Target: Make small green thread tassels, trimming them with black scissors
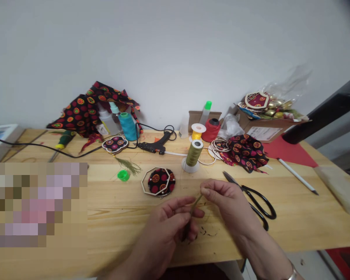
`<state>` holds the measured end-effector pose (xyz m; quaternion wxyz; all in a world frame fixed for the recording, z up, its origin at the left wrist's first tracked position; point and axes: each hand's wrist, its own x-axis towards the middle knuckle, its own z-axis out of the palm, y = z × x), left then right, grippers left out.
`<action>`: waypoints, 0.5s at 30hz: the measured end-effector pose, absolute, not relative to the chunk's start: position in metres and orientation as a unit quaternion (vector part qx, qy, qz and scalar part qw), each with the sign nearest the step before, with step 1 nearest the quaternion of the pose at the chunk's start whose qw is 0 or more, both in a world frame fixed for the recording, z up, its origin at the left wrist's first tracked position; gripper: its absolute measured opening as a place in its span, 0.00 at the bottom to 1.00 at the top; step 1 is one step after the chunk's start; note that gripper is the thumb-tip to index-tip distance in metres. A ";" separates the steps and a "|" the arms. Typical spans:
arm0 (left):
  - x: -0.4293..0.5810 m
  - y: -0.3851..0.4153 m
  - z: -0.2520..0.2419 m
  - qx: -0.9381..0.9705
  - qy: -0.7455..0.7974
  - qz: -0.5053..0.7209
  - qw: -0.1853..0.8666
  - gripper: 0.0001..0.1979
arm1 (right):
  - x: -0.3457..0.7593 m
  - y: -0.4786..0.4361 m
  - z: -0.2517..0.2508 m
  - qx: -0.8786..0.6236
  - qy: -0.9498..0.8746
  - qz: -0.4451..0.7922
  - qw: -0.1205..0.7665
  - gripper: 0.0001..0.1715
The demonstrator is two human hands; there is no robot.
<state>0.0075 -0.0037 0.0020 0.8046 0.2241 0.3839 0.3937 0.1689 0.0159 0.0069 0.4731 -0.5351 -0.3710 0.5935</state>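
Observation:
Low over the front of the wooden table (119,237), both hands are on a thin bundle of olive-green thread (196,203). My left hand (170,223) is closed round its lower part, with the thumb on top; what lies deeper in the palm is hidden. The upper end is pinched between thumb and fingertips of my right hand (226,198). Beyond the hands stands a spool of olive-green thread (194,153). Black-handled scissors (259,202) lie beside my right wrist. Left of the spool, an octagonal wooden frame (144,188) overlaps a round patterned fabric piece (165,181).
A black glue gun (156,146) with its cable lies further back. Blue (128,126) and red (211,130) thread cones stand near the wall. A flower-shaped tasselled ornament (115,144), a green cap (123,175), a cardboard box (259,130) and a white pen (297,175) surround the work area.

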 end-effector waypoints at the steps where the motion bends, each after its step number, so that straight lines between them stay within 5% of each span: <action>1: 0.008 -0.004 0.002 0.235 0.394 0.394 0.796 0.11 | 0.169 0.016 0.007 -0.533 -0.369 0.595 0.475 0.13; 15: 0.008 -0.001 0.008 0.251 0.487 0.420 0.724 0.09 | 0.172 0.011 0.011 -0.527 -0.365 0.599 0.479 0.10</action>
